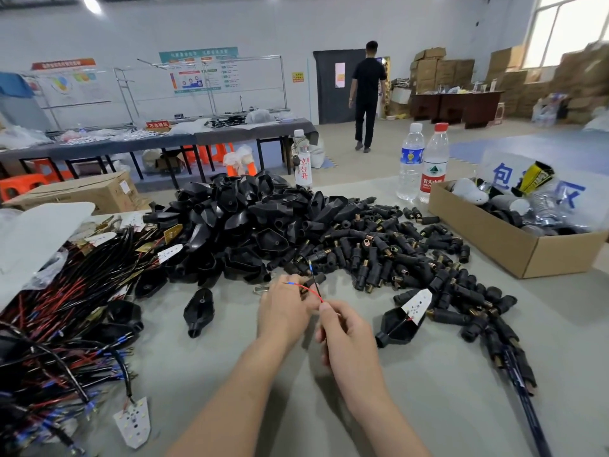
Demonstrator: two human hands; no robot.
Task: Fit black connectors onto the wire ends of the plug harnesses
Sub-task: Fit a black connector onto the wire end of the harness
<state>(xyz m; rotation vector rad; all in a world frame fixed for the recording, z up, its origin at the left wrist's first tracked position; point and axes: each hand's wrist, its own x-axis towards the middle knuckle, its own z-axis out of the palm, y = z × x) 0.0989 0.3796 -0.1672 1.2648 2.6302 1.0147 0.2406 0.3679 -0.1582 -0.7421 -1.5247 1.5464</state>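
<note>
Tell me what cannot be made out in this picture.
Head view, left hand: its own back hides the fingertips and what they hold.
Head view, connector above it: too small to tell whether a wire is inside.
Head view, wire bundle: cut off by the left edge.
Head view, box: its wall hides the lower contents.

- Grey worktable (461, 390), matte top.
- Heap of black plastic teardrop housings (250, 219) at the far middle.
- Small black connectors with brass ends (395, 252) spread just right of that heap.
- Tangle of black and red wire harnesses (59, 308) along the left edge.
- Open brown cardboard box (494, 239) at the far right corner.
- Two clear plastic water bottles (410, 159) on the far edge, beside the box.
- White LED circuit board (133, 420) near the front left.
</note>
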